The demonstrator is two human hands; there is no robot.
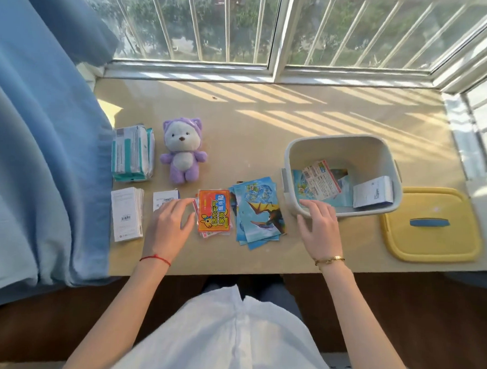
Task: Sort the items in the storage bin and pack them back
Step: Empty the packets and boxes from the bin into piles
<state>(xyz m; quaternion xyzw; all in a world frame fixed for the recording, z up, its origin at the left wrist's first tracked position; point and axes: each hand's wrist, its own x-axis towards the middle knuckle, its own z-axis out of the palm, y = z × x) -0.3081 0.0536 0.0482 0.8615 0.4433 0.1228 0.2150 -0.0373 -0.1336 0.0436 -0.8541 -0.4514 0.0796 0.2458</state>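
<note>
Now the storage bin (pixel 345 149), pale grey with rounded corners, stands open on the right half of the tabletop (pixel 267 116), its long axis running roughly left to right, slightly turned. Inside it lie a blue picture card (pixel 344 193) flat on the bottom, a printed sachet (pixel 321 181) tilted across that card, and a small white box (pixel 373 195) leaning against the right wall. Just beside the bin on its right lies the yellow lid (pixel 430 246), flat, with its blue handle (pixel 429 222) running left to right. The right hand (pixel 318 228) hovers at the bin's near rim, fingers straight and spread, gripping nothing; whether the fingertips touch the rim cannot be told. The left hand (pixel 169 226) is likewise open, fingers relaxed, reaching toward the orange sachets (pixel 214 212), a small stack whose long axis runs away from the person. Right of these is a fanned stack of blue cards (pixel 259 212), also lengthwise front to back, a little slanted. Partly under the left hand's fingers sits a small white packet (pixel 164 199). At the far left lies a tall white box (pixel 126 213), long axis front to back, and beyond it a pack of wipes (pixel 133 153) in teal and white. A purple plush bear (pixel 182 152) lies face up, head toward the window (pixel 270 28). A blue curtain (pixel 39 135) hangs along the left edge.
</note>
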